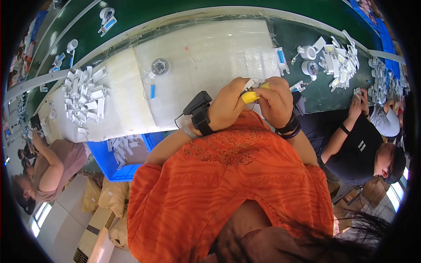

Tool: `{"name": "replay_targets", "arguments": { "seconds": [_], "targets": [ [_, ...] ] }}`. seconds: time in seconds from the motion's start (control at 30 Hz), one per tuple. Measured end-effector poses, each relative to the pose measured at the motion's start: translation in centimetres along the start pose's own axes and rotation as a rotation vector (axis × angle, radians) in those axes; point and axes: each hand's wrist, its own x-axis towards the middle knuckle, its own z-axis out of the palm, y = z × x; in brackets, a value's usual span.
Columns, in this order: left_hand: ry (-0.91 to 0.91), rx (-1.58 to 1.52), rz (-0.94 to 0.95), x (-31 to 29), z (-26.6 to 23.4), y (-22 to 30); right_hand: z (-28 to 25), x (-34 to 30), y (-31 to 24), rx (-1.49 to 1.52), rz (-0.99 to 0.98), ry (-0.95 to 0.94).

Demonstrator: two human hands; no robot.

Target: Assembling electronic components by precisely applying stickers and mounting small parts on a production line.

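Observation:
My left hand [230,104] and my right hand [277,103] meet close to my body at the table's near edge. Their fingers are closed together on a small white plastic part [251,84], mostly hidden by the fingers. A yellow covering [250,97], apparently a finger cot, shows at my left thumb, and more yellow shows at the right fingers. Farther left on the white mat lies a round white lamp head [160,67], with a thin wire running to a blue battery-like piece [152,91]. Beyond my hands lies a thin stick with a red tip [190,57].
A pile of white plastic parts [86,94] covers the mat's left. Another heap [340,61] and a lamp head [310,69] lie at right. A blue bin [109,160] stands below the table's left edge. Co-workers sit on both sides; a green conveyor [184,8] runs behind.

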Motion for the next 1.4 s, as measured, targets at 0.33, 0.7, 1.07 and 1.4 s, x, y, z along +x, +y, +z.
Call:
{"name": "replay_targets", "arguments": {
  "seconds": [0.33, 0.7, 1.07, 1.4],
  "targets": [
    [0.084, 0.021, 0.084, 0.2, 0.0, 0.3, 1.3, -0.8, -0.2, 0.016, 0.062, 0.078],
    [0.155, -0.237, -0.161, 6.7, -10.0, -2.9, -3.5, -6.9, 11.8, -0.315, 0.443, -0.065],
    [0.933, 0.960, 0.018, 13.2, -27.2, -14.2, -4.7, -7.0, 23.3, -0.864, 0.118, -0.507],
    [0.494, 0.470, 0.168, 6.3, -10.7, -10.5, -5.6, -6.1, 24.3, -0.810, 0.026, -0.979]
  ]
}}
